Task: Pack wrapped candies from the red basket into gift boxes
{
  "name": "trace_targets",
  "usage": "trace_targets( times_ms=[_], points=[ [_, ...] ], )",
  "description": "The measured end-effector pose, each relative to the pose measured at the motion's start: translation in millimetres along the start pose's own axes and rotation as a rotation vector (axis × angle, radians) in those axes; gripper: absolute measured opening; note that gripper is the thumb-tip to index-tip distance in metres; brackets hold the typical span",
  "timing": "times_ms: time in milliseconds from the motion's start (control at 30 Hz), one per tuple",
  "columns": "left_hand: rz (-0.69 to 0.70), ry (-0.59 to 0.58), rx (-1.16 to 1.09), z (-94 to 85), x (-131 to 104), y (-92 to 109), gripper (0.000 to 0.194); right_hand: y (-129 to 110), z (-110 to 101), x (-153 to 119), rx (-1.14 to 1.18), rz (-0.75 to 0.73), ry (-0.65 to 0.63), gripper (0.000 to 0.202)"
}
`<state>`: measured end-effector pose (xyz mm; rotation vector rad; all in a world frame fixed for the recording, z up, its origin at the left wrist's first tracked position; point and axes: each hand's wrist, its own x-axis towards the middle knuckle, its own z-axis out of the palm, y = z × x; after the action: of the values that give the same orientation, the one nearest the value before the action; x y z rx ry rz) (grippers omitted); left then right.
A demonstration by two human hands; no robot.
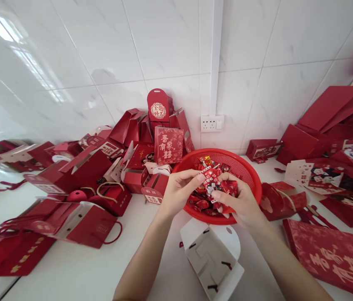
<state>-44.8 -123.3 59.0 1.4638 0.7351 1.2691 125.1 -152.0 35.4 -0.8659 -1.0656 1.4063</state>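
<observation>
Over a red plastic basket (254, 184) both my hands are closed on small red wrapped packets. My left hand (181, 188) pinches the upper left edge of a red candy packet (212, 179) printed with cartoon figures and white characters. My right hand (242, 200) grips the same packet from the right, with more red wrappers bunched under its fingers. Many red packets (203, 205) lie in the basket below, partly hidden by my hands. Between my forearms an open box (210, 259) with a white inside and dark ribbon ends stands on the table.
Red gift boxes and bags (91, 163) crowd the left side of the white table (101, 267). A box with gold characters (160, 106) stands against the tiled wall. On the right lie more boxes and a large flat red box (333, 255). A wall socket (212, 123) sits behind the basket.
</observation>
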Motion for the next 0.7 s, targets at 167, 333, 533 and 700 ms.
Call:
trace_targets(
  times_ms=[167,333,533,700],
  points=[
    [0.048,-0.003,0.072,-0.2,-3.6,7.6,0.024,1.9,-2.4,-0.7,-0.012,0.020,-0.081,0.042],
    [-0.027,-0.066,-0.016,0.7,-5.0,10.5,0.029,-7.6,-1.3,-2.7,0.099,0.083,-0.207,0.040],
    [-0.040,-0.068,-0.033,3.3,-7.8,11.7,0.028,-9.6,-1.6,-3.1,0.118,0.124,-0.257,0.041],
    [0.074,0.050,0.111,2.7,-9.8,12.1,0.026,-5.6,-6.7,-0.3,0.107,0.162,-0.256,0.045]
  ],
)
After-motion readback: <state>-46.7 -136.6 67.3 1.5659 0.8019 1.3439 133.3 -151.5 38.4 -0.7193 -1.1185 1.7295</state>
